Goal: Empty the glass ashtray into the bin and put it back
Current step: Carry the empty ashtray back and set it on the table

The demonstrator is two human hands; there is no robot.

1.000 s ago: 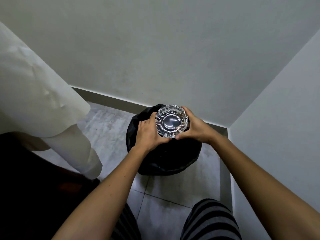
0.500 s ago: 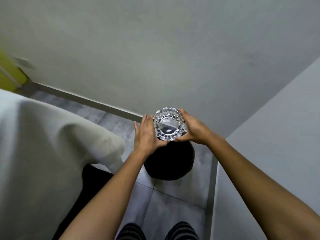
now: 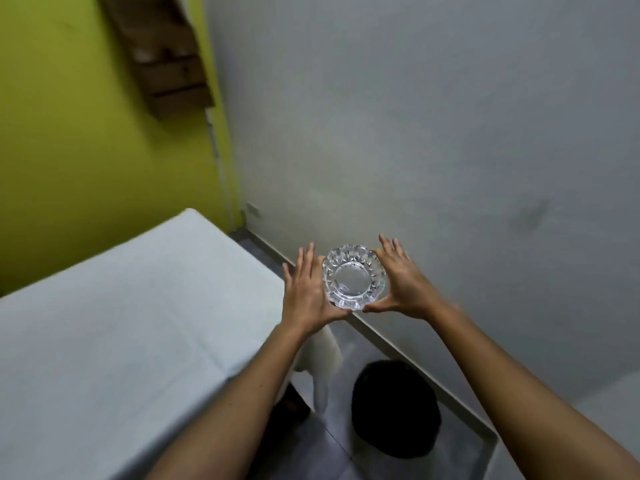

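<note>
You have the ashtray [image 3: 354, 277] pressed between both palms, left hand [image 3: 304, 296] on one side and right hand [image 3: 403, 287] on the other, fingers straight and fanned rather than curled round the rim. It hangs in the air beside the corner of the table [image 3: 121, 323], with the bin [image 3: 394, 410] on the floor well below and nearer you. The bowl looks clear, so I judge the emptying done and the return under way. The risk is that flat-palmed hold: faceted glass is slick (and heavy for its size), and any easing of one hand could let it drop onto the tiles. Clipping the table edge on the way over could also jar it loose
</note>
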